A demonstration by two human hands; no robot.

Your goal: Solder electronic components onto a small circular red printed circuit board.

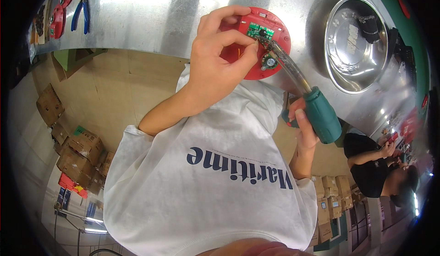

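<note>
A round red plastic housing (280,24) lies on the metal table in front of me. On it sit a green circuit board (253,28) and, nearer me, a round component with copper-coloured winding (269,61). My left hand (215,56) reaches over the housing's left side, thumb and forefinger pinched at the board's near edge. A thin orange wire (239,53) shows inside that pinch; its end is hidden by the fingertips. From the right, my right hand (305,127) grips a teal-handled soldering iron (322,114). Its dark tip meets the board beside my left fingertips.
To the right stands a shiny metal bowl (353,68) with a dark bundle (369,29) inside. Blue-handled cutters (81,15) and red plastic parts (58,20) lie at the far left. Another person (366,157) works at the lower right. Cardboard boxes (82,159) are stacked on the floor.
</note>
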